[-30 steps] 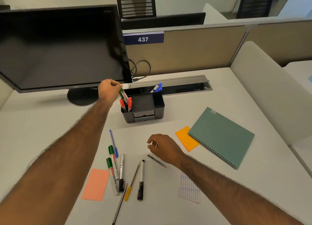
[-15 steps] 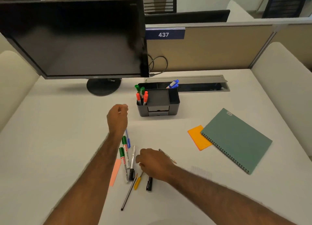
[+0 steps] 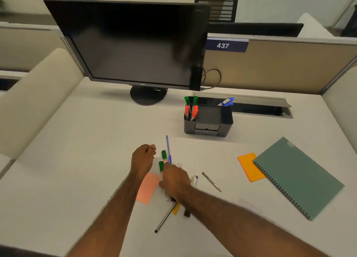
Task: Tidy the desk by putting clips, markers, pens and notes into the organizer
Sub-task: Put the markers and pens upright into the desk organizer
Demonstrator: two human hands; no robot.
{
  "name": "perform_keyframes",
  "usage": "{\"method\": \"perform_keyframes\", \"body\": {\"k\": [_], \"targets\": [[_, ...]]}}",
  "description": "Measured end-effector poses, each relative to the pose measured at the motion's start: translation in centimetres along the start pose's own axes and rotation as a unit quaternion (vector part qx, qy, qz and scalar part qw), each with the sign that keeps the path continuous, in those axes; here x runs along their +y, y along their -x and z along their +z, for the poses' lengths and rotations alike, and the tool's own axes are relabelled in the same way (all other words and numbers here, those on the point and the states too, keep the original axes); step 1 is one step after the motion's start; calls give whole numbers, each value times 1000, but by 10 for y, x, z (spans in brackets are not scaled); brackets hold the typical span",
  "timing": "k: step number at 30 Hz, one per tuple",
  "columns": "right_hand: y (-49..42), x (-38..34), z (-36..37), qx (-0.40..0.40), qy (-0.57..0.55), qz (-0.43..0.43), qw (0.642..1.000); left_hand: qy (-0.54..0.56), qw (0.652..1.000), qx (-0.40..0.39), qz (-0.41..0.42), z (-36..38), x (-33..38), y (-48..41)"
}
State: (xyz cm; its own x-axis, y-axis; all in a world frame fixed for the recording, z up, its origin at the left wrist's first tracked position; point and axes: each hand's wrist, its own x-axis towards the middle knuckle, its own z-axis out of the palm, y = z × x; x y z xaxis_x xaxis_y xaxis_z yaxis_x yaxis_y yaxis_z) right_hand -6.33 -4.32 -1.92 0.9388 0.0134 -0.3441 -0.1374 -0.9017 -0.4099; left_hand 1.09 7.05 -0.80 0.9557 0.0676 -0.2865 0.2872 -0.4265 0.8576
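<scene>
Now both hands over the loose pens.
Left hand (image 3: 143, 158) loosely curled, empty; right hand (image 3: 174, 177) covers green markers (image 3: 163, 156), finger state unclear; organizer (image 3: 208, 121) at one o'clock.

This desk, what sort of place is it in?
Most likely an open-plan office: a monitor on the desk, partition panels between workstations, and a numbered sign reading 437.

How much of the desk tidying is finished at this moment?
Done: green, red and blue markers stand in the organizer. In hand: nothing clearly; the right hand reaches over the green markers. Left: pens, the pencil, the pink note and the orange note.
</scene>
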Motion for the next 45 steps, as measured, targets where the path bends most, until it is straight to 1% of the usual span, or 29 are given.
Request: {"method": "perform_keyframes", "body": {"k": [2,4,8,12,14,16,18,21,22,24,25,27,30,31,33,36,38,41,43,45], "targets": [[-4,1,-2,-13,-23,38,999,-4,1000,-10,-10,2,-1,1],[-5,4,-4,-18,-39,57,997,-9,1000,-18,-19,7,0,4],[-3,10,-4,-11,-44,77,996,-58,997,-42,-10,19,7,10],[-1,19,-3,5,-68,88,994,-79,996,-45,0,24,11,13],[0,27,-7,9,-87,89,992,-101,994,-34,16,23,14,14],[2,35,-14,11,-114,103,988,-120,992,-3,31,21,18,15],[5,45,-20,5,-154,126,980,-115,993,16,32,21,25,15],[15,59,-33,-1,-253,158,954,-65,998,-13,-9,24,41,10],[19,64,-37,12,-302,166,939,-35,999,-27,-12,25,49,8],[25,71,-49,49,-411,176,893,18,999,-30,-1,28,68,6],[27,74,-54,66,-452,174,873,17,1000,-18,9,30,78,5],[29,78,-64,85,-492,165,851,-1,1000,-19,11,32,97,1],[28,79,-76,91,-522,140,836,-29,995,-90,-16,41,123,0],[26,79,-79,95,-526,128,835,-47,994,-102,-5,44,130,1],[24,78,-82,119,-534,118,829,-58,992,-103,44,47,142,1],[23,79,-81,160,-544,137,812,-45,989,-64,126,43,166,-7],[27,81,-73,159,-525,135,825,-29,985,-4,168,37,187,-20],[33,86,-57,144,-461,116,868,-27,966,77,244,34,218,-41],[38,86,-49,132,-410,97,897,-34,957,97,271,39,232,-52],[43,85,-43,114,-364,83,921,-59,955,90,277,50,238,-63]]}}
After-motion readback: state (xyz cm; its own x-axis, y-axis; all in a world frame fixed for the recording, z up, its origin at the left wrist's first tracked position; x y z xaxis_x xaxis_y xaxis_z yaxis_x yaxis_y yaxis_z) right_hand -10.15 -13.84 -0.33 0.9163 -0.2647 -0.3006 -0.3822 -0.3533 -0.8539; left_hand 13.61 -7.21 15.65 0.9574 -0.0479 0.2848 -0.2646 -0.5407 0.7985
